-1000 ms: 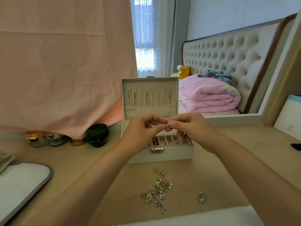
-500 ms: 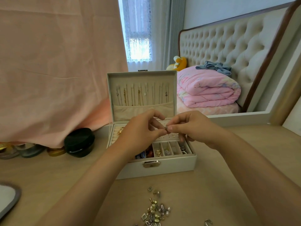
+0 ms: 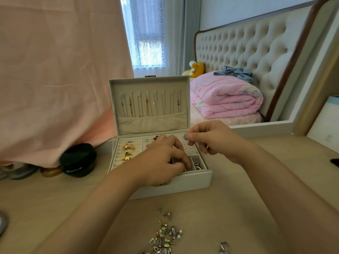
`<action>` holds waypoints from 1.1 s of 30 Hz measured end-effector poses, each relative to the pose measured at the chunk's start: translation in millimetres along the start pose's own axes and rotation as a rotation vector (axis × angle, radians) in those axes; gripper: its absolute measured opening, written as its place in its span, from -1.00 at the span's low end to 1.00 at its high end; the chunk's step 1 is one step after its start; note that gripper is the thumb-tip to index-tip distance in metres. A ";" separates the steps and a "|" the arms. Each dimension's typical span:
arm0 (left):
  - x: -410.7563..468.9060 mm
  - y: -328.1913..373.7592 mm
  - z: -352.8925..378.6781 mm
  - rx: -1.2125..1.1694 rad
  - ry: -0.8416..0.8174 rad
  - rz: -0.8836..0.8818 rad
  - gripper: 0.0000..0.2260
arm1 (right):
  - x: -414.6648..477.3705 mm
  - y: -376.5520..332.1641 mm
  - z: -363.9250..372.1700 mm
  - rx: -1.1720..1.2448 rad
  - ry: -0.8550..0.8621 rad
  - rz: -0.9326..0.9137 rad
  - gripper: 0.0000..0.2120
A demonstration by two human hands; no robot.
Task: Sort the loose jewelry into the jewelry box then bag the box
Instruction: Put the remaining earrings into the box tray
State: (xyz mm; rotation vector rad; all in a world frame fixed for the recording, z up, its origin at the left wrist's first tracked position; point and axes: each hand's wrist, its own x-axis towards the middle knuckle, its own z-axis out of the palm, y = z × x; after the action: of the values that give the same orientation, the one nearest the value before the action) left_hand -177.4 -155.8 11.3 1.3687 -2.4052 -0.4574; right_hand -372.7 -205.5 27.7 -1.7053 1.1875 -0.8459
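Note:
A white jewelry box (image 3: pixel 192 182) stands open on the wooden table, its lid (image 3: pixel 149 105) upright with necklaces hanging inside. My left hand (image 3: pixel 161 162) reaches down into the front compartments, fingers curled; whether it holds anything is hidden. My right hand (image 3: pixel 211 138) hovers over the box's right side and pinches a small silver earring (image 3: pixel 186 138) between thumb and forefinger. A pile of loose jewelry (image 3: pixel 165 237) lies on the table in front of the box, with one separate silver piece (image 3: pixel 223 247) to its right.
A black round jar (image 3: pixel 78 160) and a gold-lidded jar (image 3: pixel 51 171) stand left of the box under a pink cloth (image 3: pixel 55 70). A mirror frame (image 3: pixel 275 123) runs behind the box. A white board (image 3: pixel 324 121) leans at the far right.
My hands, which held the small piece together above the box, have separated. The left hand dropped into the front compartments; the right keeps the earring. The camera has moved closer.

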 end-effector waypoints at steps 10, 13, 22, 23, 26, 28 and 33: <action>-16.6 -11.8 -23.8 0.079 0.146 -0.120 -0.81 | -3.6 -7.9 9.3 0.002 -0.028 -0.027 -0.93; -21.8 -13.5 -21.7 0.188 0.032 -0.118 -0.81 | -3.8 -7.5 12.9 0.003 -0.031 -0.028 -0.92; -22.6 -14.0 -19.7 0.134 0.005 -0.098 -0.85 | -4.6 -8.2 16.3 -0.008 -0.013 -0.046 -0.93; -22.4 -14.0 -19.6 0.118 0.004 -0.098 -0.85 | -5.0 -9.2 16.3 -0.010 -0.008 -0.052 -0.94; -21.4 -15.3 -18.9 0.139 0.021 -0.090 -0.86 | -6.3 -11.6 16.4 -0.005 0.003 -0.073 -0.95; -21.2 -15.6 -18.4 0.174 0.022 -0.083 -0.86 | -7.4 -12.7 16.5 -0.004 0.009 -0.084 -0.96; -21.6 -12.3 -20.8 0.180 -0.022 -0.097 -0.87 | -7.6 -14.5 17.1 -0.037 0.006 -0.116 -0.97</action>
State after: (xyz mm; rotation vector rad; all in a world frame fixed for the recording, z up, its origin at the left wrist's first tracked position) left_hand -148.6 -145.3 21.8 1.5690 -2.4555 -0.2872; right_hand -354.8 -191.2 33.9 -1.8170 1.1233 -0.9042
